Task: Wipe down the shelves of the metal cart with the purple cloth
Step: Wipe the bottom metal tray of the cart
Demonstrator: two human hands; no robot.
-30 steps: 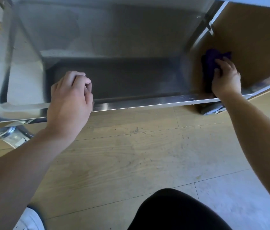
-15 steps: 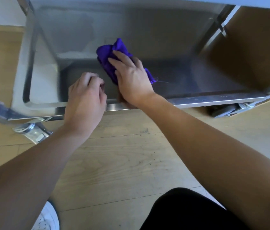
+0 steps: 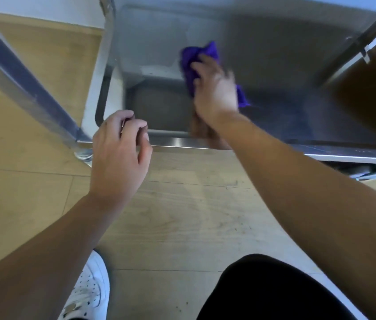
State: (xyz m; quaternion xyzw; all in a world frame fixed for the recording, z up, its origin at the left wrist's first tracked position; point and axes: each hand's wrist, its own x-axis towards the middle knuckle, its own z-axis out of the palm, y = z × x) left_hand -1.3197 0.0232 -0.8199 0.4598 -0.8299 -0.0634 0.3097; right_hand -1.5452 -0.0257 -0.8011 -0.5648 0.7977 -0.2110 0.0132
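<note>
While right hand (image 3: pixel 214 93) presses purple cloth (image 3: pixel 199 56), fingers flat, on cart shelf (image 3: pixel 298 116) | left hand (image 3: pixel 119 144) loosely curled, empty, at 7 o'clock | mid-wipe, likely; next: sweep toward 3 o'clock

Purple cloth (image 3: pixel 205 54), dull silver-grey cart (image 3: pixel 274 54), pale wood-grain floor (image 3: pixel 182 215), white perforated shoe (image 3: pixel 90 287), black trousers (image 3: pixel 270 289), white wall (image 3: pixel 44 8)

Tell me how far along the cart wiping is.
Done: nothing shows which surfaces are already wiped. In hand: the right hand presses the purple cloth on the left part of the bottom shelf, blurred in mid-stroke; the left hand is at the front rim. Left, probably: the shelf's right part; other shelves are out of view.
</note>
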